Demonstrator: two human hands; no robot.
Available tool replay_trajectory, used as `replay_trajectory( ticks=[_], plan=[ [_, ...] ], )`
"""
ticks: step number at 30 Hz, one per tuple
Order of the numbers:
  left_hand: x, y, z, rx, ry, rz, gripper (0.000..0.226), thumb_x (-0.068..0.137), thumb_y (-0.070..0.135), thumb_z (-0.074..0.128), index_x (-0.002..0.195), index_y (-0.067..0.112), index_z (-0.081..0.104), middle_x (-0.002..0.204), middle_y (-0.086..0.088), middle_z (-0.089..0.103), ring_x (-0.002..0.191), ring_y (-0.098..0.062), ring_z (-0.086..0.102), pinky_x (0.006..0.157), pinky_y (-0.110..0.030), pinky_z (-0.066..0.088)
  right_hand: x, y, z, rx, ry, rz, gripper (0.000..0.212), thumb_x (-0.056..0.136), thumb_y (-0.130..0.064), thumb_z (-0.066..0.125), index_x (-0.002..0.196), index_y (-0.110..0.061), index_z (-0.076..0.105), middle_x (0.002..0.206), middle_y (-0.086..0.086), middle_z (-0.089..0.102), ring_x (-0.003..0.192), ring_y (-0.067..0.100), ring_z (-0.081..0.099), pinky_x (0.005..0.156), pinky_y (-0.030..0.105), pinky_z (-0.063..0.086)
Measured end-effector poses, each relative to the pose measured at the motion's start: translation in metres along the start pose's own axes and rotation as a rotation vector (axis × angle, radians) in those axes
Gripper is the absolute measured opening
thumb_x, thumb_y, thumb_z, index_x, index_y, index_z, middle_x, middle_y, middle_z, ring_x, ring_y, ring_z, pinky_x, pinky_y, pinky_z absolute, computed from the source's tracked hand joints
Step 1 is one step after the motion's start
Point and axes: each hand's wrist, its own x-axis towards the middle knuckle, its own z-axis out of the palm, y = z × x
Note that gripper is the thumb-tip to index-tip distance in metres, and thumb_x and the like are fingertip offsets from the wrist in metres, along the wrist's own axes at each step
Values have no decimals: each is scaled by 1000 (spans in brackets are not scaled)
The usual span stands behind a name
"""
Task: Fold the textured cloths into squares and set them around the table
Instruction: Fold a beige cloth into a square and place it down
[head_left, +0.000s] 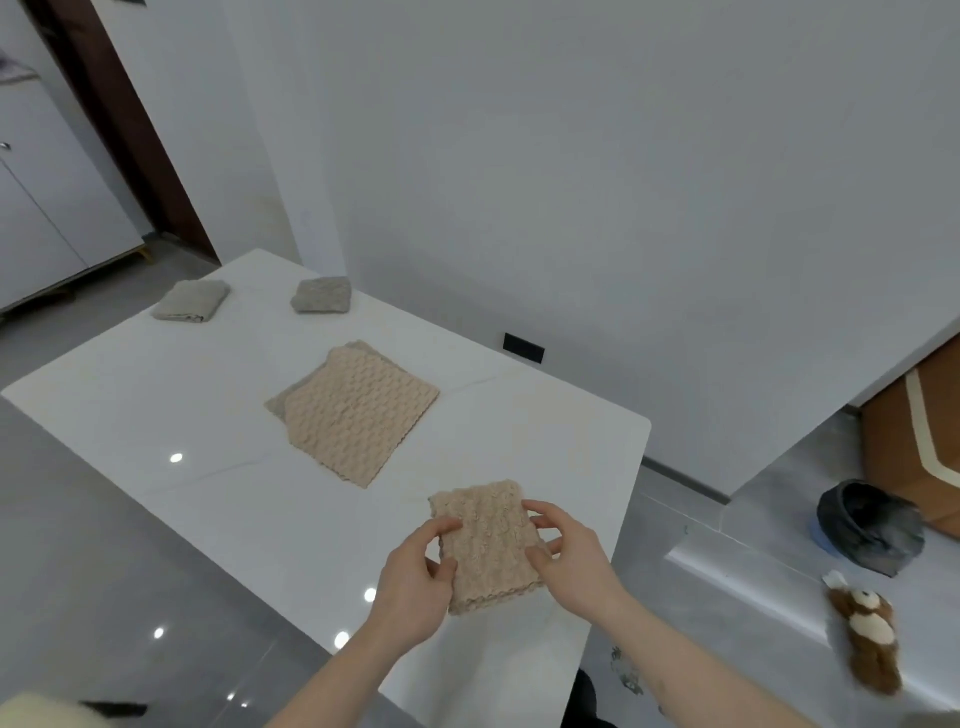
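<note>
Both hands are working a beige folded cloth (488, 545) near the front right corner of the white table (218, 415). Left hand (415, 582) is gripping the cloth's left edge, thumb lying on top near the upper left part, other fingers curling under/at the side. Right hand (563, 551) is pinching the right edge, fingers curling over the top & thumb pressing in at the lower side. Cloth is looking like a narrow rectangle w/ a scalloped lower edge, long axis running away from the person, far end resting on or just above the tabletop; can't tell which. Mid-table a stack of flat beige cloths (358, 410) is lying unfolded, top one slightly skewed so a second cloth's corners are peeking out at the left & far side; it is sitting well apart from the held cloth. At the far end two folded grey cloths are sitting: left grey cloth (192, 300) near the far left edge, right grey cloth (322, 295) near the wall side, the pair apart from each other. Off the table on the right, a dark bucket (867, 525) is standing on the grey floor w/ a brown & white plush toy (865, 631) lying nearer the person. A black wall socket (523, 347) is showing on the white wall behind the table. White cabinet (47, 208) is standing far left.
</note>
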Motion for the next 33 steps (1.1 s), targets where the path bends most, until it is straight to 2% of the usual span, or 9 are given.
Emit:
replay_trajectory(
  ticks=[3,5,7,13,17,21,26,31,33],
  plan=[
    [14,2,10,2,33,-11,42,98,15,56,128,44,58,98,9,67,71,-8,66,57,-21,51,19,0,-10,0,-18,-6,47,94,-11,60,132,-39,55,117,-17,61,78,3,68,59,16,51],
    [25,4,21,-8,50,-13,42,99,15,55,130,44,57,119,18,61,82,-6,66,64,-24,57,35,4,-18,-8,-32,-12,48,94,-11,60,131,-40,55,117,-14,62,78,4,68,61,19,53],
    [37,8,35,-19,65,-14,42,99,15,54,131,42,56,130,26,52,89,-5,65,71,-26,60,53,12,-27,-19,-49,-17,48,93,-12,61,131,-41,55,117,-13,63,79,4,68,63,21,56],
    [85,28,89,-23,108,-96,43,99,18,53,137,37,52,136,24,47,94,-5,64,72,-21,57,117,39,-68,-13,-110,22,47,92,-13,61,127,-44,54,114,-13,62,86,11,67,67,30,61],
    [116,34,130,2,33,-149,54,94,17,57,143,36,45,136,23,43,100,-6,61,85,-27,57,164,64,-93,-7,-146,49,48,93,-10,60,121,-48,53,113,-12,63,87,9,67,67,28,60],
    [151,36,157,92,-62,-183,59,95,21,60,148,33,38,138,17,41,100,-10,60,90,-22,52,204,88,-111,-17,-189,90,46,94,-14,59,123,-49,52,114,-15,63,90,5,67,69,26,60],
    [195,42,179,114,-91,-231,64,94,20,62,151,29,36,139,15,38,99,-10,56,90,-16,48,241,107,-124,-36,-212,109,44,95,-13,58,127,-43,53,114,-17,63,91,2,67,69,22,58],
    [241,48,192,164,-152,-251,69,89,29,64,152,29,36,146,10,37,107,-19,59,102,-28,48,273,116,-134,-69,-159,102,46,95,-11,55,132,-38,53,117,-17,62,93,2,65,79,26,58],
    [258,53,197,177,-170,-244,70,89,29,64,152,29,35,147,9,36,113,-19,59,104,-31,48,285,121,-137,-88,-130,91,50,94,-7,53,135,-37,51,123,-13,62,100,4,64,89,31,57]
  ],
)
